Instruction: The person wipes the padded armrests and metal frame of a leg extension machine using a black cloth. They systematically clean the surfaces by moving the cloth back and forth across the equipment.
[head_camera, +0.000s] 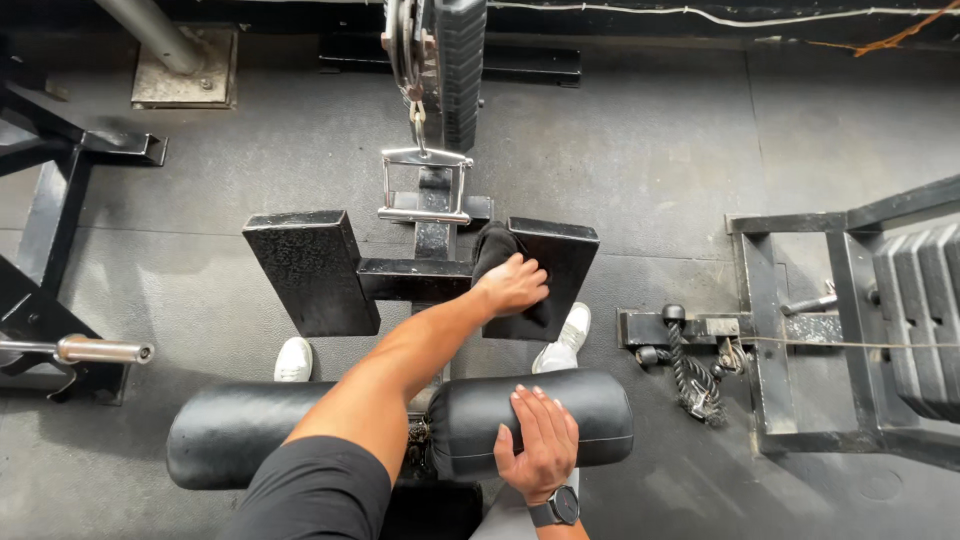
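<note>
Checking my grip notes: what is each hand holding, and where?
Left hand presses a black cloth against the right footplate. Right hand rests flat on the right pad.

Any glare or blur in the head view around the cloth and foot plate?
Head view: sharp, no motion blur on the left hand or black cloth; soft glare on the right knee pad under the right hand; wide-angle bending at edges.

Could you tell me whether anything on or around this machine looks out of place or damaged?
Nothing looks damaged. The one loose item is the rope handle, lying in a heap on the floor beside the right-hand frame rather than hung up.
</note>
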